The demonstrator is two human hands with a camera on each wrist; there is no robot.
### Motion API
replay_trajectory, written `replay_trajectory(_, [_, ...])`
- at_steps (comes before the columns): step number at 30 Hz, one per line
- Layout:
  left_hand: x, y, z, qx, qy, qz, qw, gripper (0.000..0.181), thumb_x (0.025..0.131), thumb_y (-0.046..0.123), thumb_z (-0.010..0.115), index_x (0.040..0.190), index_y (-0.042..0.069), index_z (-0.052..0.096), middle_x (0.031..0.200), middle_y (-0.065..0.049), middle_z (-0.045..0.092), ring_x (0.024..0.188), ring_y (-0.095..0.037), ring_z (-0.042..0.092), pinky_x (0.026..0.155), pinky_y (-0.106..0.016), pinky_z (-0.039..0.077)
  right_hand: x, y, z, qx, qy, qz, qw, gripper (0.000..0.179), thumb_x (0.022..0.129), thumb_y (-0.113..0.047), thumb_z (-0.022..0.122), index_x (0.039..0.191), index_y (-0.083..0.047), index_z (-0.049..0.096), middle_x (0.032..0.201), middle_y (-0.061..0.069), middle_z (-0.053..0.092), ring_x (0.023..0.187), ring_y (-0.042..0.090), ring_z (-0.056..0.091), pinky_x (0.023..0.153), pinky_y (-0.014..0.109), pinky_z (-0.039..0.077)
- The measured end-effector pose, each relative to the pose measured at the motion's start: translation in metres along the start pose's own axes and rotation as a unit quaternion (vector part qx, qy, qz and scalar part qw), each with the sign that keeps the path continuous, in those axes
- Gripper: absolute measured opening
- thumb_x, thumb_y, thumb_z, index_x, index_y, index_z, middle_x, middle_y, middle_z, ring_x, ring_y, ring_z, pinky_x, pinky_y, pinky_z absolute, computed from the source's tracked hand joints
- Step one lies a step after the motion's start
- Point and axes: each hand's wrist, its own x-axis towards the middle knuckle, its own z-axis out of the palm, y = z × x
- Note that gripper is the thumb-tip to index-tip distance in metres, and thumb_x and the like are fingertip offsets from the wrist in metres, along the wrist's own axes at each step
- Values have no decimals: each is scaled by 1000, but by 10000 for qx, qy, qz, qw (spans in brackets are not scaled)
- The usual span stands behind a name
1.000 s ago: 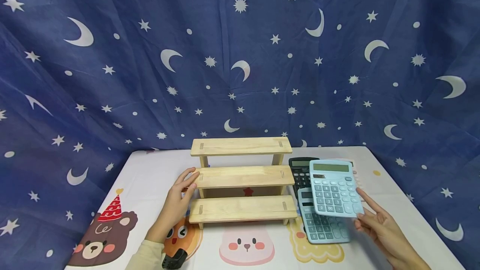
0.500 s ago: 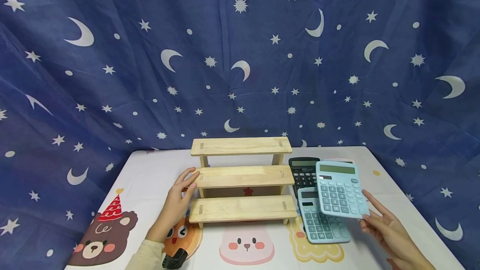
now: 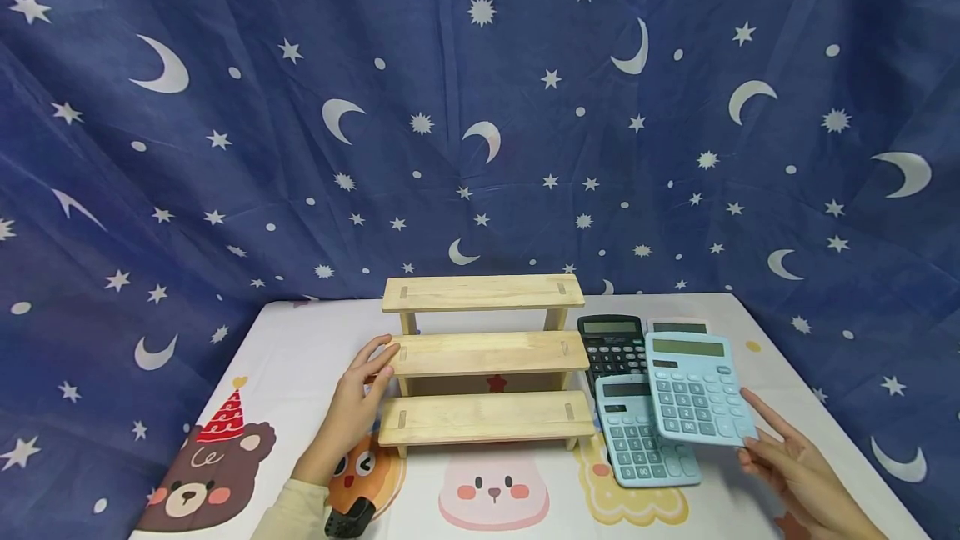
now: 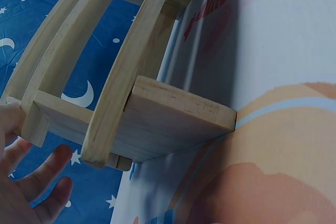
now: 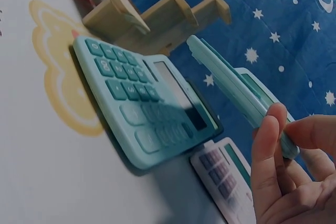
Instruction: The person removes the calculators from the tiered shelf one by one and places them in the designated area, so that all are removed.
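My right hand (image 3: 802, 473) pinches a light blue calculator (image 3: 701, 390) by its lower right corner, thumb on one face and fingers behind. In the right wrist view the held calculator (image 5: 231, 82) hangs tilted, edge-on, clear of the table. Below it another light blue calculator (image 3: 637, 452) lies flat, partly covered in the head view. At the left, my left hand (image 3: 348, 407) rests its fingertips on the left end of the middle step of a three-tier wooden stand (image 3: 491, 354). Its lower fingers (image 4: 47, 169) hang loose beside the wood.
A black calculator (image 3: 609, 347) lies right of the stand, with a pale pinkish-white calculator (image 5: 223, 177) beside it, mostly hidden in the head view. A cartoon-print white cloth (image 3: 491, 494) covers the table. A blue star-and-moon curtain (image 3: 480, 107) hangs behind.
My right hand has moved right and slightly toward me with the held calculator, uncovering more of the black and pale calculators and the lower blue one. The left hand keeps its place.
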Motion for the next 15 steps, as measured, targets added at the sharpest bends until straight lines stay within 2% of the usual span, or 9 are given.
replay_trajectory(5, [0,0,0,-3,9,-12,10000,38,105,12,54,140,0,58,155,-16,47,132,-38,56,90,-31,55,-2,1,-5,69,123,125,9998,60,103,-1,51,123,-58,56,104,-5,75,81,12,74,76,25,61])
replay_trajectory(15, [0,1,0,-10,12,-52,10000,37,105,11,54,140,1,59,156,-15,47,132,-37,56,90,-29,54,-3,5,-17,262,-299,-34,9992,63,105,2,44,126,-56,56,103,-3,73,83,11,73,77,25,60])
